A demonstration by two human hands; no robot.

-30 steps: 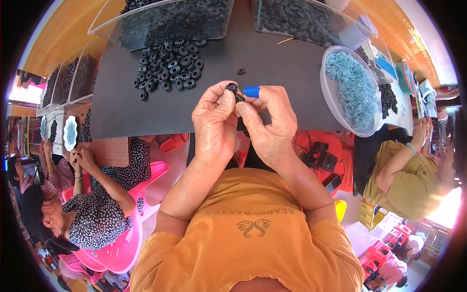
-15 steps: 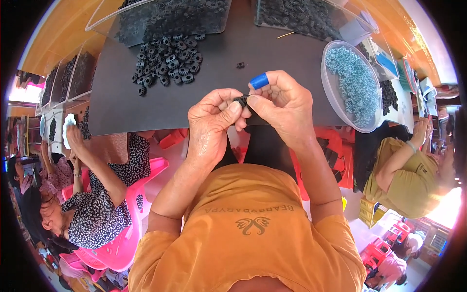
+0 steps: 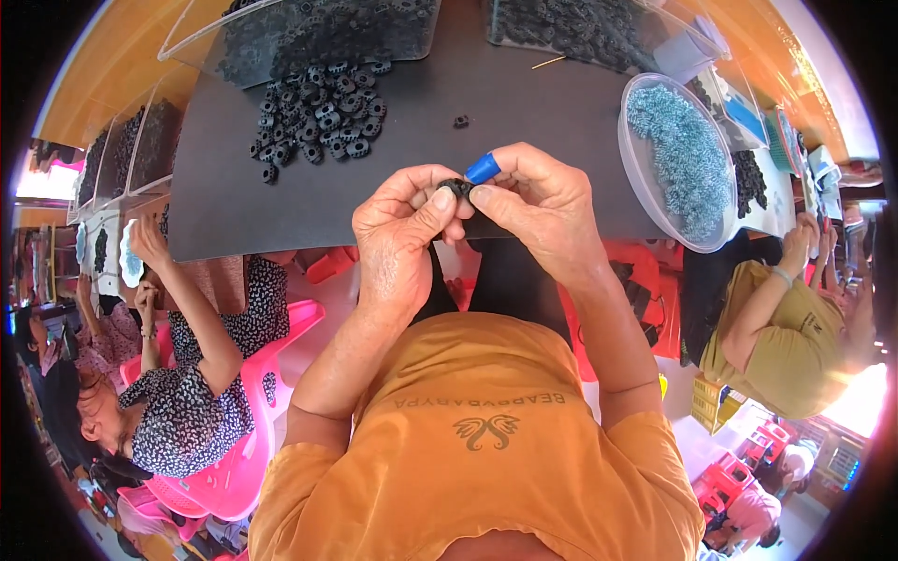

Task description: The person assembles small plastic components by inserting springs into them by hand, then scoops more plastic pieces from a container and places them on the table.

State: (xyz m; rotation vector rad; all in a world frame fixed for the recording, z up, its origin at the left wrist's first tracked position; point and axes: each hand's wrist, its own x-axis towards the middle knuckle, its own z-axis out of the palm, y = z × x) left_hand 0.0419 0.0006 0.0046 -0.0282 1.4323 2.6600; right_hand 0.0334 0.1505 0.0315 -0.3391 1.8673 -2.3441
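Note:
My left hand (image 3: 407,224) pinches a small black plastic part (image 3: 455,187) between thumb and fingertips, above the near edge of the dark table (image 3: 533,112). From the other side my right hand (image 3: 538,201) closes on the same part, its thumb and index fingertip against it. A blue cap (image 3: 483,169) covers that index fingertip. Whether a smaller piece sits between the fingers is hidden. A loose heap of similar black parts (image 3: 318,117) lies at the far left, and a single black piece (image 3: 460,122) lies just beyond my hands.
At right stands a clear round tub (image 3: 629,159) of small pale-blue, coil-like pieces. Two clear bins, one at far left (image 3: 426,42) and one at far right (image 3: 561,42), hold black parts. A thin yellowish stick (image 3: 549,63) lies between. Co-workers sit left (image 3: 187,421) and right (image 3: 776,337).
My right index finger, raised half a second ago, has come down onto the black part. Both hands have shifted slightly left. The left co-worker's hand has moved a little.

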